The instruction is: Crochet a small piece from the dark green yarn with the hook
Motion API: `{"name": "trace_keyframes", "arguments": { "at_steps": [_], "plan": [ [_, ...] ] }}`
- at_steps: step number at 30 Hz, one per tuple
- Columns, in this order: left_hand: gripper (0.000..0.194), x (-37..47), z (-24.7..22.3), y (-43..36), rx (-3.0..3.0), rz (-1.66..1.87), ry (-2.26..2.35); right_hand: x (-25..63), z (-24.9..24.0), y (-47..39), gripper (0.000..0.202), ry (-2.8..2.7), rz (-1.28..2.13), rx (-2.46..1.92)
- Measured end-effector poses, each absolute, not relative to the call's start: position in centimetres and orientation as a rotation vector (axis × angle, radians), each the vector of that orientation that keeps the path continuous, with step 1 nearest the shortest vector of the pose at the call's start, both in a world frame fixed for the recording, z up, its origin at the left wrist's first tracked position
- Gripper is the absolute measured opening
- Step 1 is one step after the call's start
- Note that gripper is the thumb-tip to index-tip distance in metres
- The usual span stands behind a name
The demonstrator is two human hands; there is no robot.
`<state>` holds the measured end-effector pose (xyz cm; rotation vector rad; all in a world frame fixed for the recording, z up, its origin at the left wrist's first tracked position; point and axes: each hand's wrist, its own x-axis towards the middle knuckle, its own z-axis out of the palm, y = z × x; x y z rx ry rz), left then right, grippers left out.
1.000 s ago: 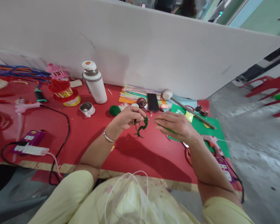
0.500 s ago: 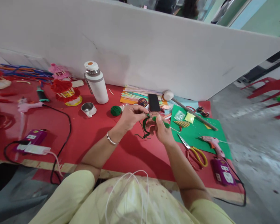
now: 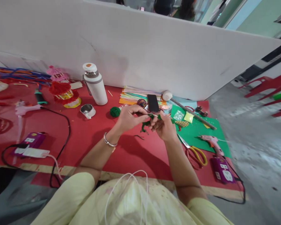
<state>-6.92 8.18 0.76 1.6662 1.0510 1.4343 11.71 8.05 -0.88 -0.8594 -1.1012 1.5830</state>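
A green yarn piece (image 3: 144, 126) hangs just below the fingers, over the red tabletop (image 3: 84, 137), its upper part gathered between the two hands. The left hand (image 3: 131, 118) pinches at its upper end with thumb and fingers, while the right hand (image 3: 165, 127) has its fingers curled round a green-handled tool (image 3: 172, 120) — the handle is partly hidden, and how the yarn meets the tip is too small to tell. Just under the yarn piece, at 6 o'clock, a short dark strand (image 3: 139, 137) lies on the red surface. Taking the hands as the centre of the dial, a black phone (image 3: 153, 103) lies near at 12 o'clock, with a multicoloured yarn ball (image 3: 141, 103) beside it toward 11 and pale strips (image 3: 135, 91) beyond. A green yarn ball (image 3: 115, 112) sits at 9 o'clock, and a metal-lined cup (image 3: 87, 111) is farther out the same way; a white flask (image 3: 97, 87) stands upright at 10. Toward 3 o'clock spreads a green sheet (image 3: 201, 134), carrying a clear packet (image 3: 178, 115) and a yellow square (image 3: 188, 117). Open-handled scissors (image 3: 194, 154) lie at 4 o'clock — nearer than the pink glue gun (image 3: 213, 143) and purple power box (image 3: 222, 170).
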Motion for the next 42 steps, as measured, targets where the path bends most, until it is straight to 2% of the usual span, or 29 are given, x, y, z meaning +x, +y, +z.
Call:
{"name": "trace_keyframes", "arguments": {
  "at_steps": [4,7,11,13,19,22,28,32,37,39,42],
  "plan": [
    [0.019,-7.5,1.0,8.3,1.894,1.513,1.038,12.5,0.0,8.1,0.057,-1.021,1.601,-0.847],
    [0.011,-7.3,0.8,8.5,1.967,1.579,0.994,12.5,0.1,7.8,0.056,-0.979,1.561,-0.861],
    [0.037,-6.1,-0.1,8.6,1.675,1.538,0.84,11.8,-0.7,7.1,0.056,-0.991,1.49,-0.912],
    [0.042,-5.5,-0.6,8.7,1.382,1.454,0.739,11.3,-1.2,6.7,0.056,-1.047,1.403,-0.935],
    [0.044,-4.7,-0.7,8.5,1.106,1.535,0.825,9.9,-2.1,5.7,0.051,-1.277,0.999,-0.96],
    [0.047,-4.7,-0.7,8.4,1.071,1.505,0.8,9.6,-3.0,5.8,0.047,-1.446,0.715,-0.931],
    [0.04,-4.4,-0.8,8.2,1.011,1.513,0.776,9.6,-4.7,7.4,0.033,-1.708,0.131,-0.795],
    [0.042,-4.7,-0.5,8.1,1.022,1.57,0.84,9.5,-4.3,7.8,0.033,-1.693,0.154,-0.836],
    [0.045,-5.5,-0.4,8.6,0.967,1.376,0.703,10.0,-3.3,7.9,0.045,-1.754,0.298,-0.776],
    [0.043,-5.2,-0.4,8.5,1.007,1.487,0.817,9.9,-3.5,8.0,0.042,-1.786,0.211,-0.85],
    [0.041,-4.5,-0.3,8.1,1.003,1.587,0.902,9.5,-4.3,8.3,0.03,-1.76,-0.105,-0.846]
  ]
}}
